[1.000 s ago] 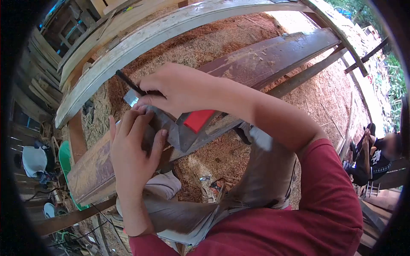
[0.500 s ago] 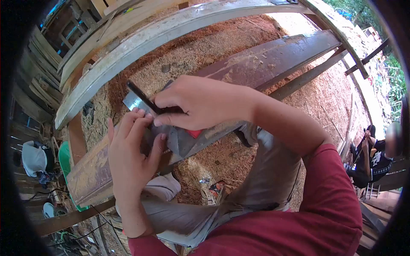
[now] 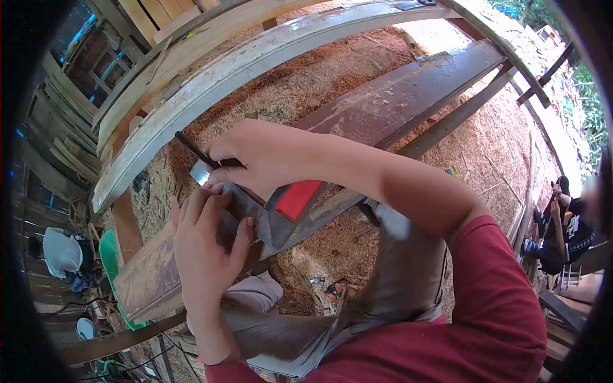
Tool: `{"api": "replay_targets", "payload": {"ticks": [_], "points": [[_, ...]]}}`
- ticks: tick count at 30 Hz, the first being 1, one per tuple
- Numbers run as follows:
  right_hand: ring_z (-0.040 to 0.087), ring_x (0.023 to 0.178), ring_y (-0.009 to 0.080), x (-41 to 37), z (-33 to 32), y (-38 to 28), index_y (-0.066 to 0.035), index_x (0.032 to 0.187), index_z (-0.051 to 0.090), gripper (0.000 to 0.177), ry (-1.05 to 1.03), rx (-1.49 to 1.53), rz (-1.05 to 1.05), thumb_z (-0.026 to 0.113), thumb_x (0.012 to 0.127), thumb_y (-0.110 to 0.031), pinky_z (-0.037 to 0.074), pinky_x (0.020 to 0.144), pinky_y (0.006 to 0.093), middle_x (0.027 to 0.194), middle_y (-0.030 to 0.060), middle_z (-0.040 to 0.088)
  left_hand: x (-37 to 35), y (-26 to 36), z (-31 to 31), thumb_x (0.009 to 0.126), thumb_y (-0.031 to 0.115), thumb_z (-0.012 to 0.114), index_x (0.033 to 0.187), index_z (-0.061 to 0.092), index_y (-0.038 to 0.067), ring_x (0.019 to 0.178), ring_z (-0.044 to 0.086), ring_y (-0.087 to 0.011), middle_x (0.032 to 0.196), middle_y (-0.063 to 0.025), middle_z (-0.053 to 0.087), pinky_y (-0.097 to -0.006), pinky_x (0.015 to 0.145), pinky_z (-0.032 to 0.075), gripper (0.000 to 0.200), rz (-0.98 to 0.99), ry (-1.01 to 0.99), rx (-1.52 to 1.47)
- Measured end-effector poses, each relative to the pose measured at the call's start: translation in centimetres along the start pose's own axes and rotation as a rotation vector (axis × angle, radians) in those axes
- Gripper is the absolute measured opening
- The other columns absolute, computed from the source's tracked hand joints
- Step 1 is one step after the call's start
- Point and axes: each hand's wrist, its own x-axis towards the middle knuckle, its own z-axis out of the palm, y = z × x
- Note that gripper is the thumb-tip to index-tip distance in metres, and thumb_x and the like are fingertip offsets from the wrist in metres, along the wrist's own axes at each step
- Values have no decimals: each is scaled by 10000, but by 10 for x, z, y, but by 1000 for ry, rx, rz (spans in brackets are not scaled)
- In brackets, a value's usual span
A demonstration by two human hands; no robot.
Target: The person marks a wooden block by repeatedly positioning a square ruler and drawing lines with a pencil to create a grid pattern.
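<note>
My right hand (image 3: 248,156) is closed around a black bar-shaped handle (image 3: 195,150). A shiny metal blade (image 3: 200,172) sticks out below this handle, beside my fingers. The fingertips of my left hand (image 3: 207,239) press together at the blade's near side, touching my right fingers, while its thumb stands apart. Under both hands lies a flat grey slab (image 3: 276,231) on a long brown board (image 3: 377,105). Beneath my right wrist, a red flat-sided piece (image 3: 298,199) rests on the slab. My fingers hide where the blade meets the slab.
A long whitish beam (image 3: 236,62) runs behind the brown board. Wood shavings (image 3: 345,255) cover the ground. A green curved object (image 3: 110,252) and a white container (image 3: 62,250) stand at left. Another person (image 3: 565,223) sits at far right.
My right hand has shifted slightly left with the black handle, uncovering more of the red piece. My left hand stays by the blade. The view has shifted a little.
</note>
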Motion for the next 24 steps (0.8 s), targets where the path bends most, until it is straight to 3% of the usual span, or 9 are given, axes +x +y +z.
{"api": "replay_targets", "payload": {"ticks": [5, 8, 11, 15, 18, 21, 24], "points": [[690, 877, 494, -16, -11, -13, 17, 983, 719, 350, -87, -9, -36, 743, 1069, -322, 533, 786, 564, 851, 248, 698, 0, 0, 0, 881, 245, 854, 1206, 720, 37, 1277, 674, -426, 1301, -158, 693, -680, 1260, 370, 409, -5, 23, -15], [710, 899, 504, -29, -19, -24, 10, 997, 731, 323, -168, 14, -23, 741, 1044, -309, 554, 815, 570, 876, 265, 722, 3, 5, -3, 832, 74, 817, 1145, 677, 6, 1136, 637, -441, 1192, -175, 660, -507, 999, 516, 350, 35, 44, -73], [718, 903, 514, -32, -22, -27, 10, 1003, 733, 310, -190, 12, -32, 747, 1029, -299, 563, 824, 576, 885, 277, 730, 3, 3, -2, 813, 62, 821, 1127, 663, 11, 1103, 632, -438, 1160, -166, 648, -496, 976, 517, 355, 43, 46, -101], [676, 811, 496, -29, -19, -21, 18, 967, 700, 353, -158, 34, -38, 767, 1058, -316, 516, 716, 541, 811, 253, 671, 5, 3, -1, 830, 80, 825, 1155, 677, 9, 1104, 633, -436, 1161, -167, 649, -509, 1002, 504, 364, 89, 83, -58], [669, 817, 502, -17, -17, -16, 23, 973, 697, 359, -157, 59, 7, 774, 1053, -318, 519, 730, 540, 809, 256, 669, 4, 3, -2, 868, 85, 797, 1175, 688, 5, 1131, 640, -438, 1179, -169, 656, -541, 1053, 483, 335, 89, 73, -18], [652, 771, 498, 1, -4, -1, 27, 973, 697, 370, -6, 7, -119, 780, 1051, -325, 517, 718, 525, 772, 255, 652, 1, -1, -2, 914, 70, 748, 1201, 693, 4, 1182, 652, -444, 1218, -173, 668, -588, 1137, 451, 300, 69, 37, 4], [663, 787, 484, 11, -3, 1, 31, 989, 709, 388, -56, -69, -45, 782, 1052, -345, 520, 724, 517, 802, 258, 656, 0, -2, 0, 942, 48, 706, 1216, 693, 12, 1234, 660, -447, 1258, -172, 677, -631, 1211, 409, 277, 65, 46, 12]]}}
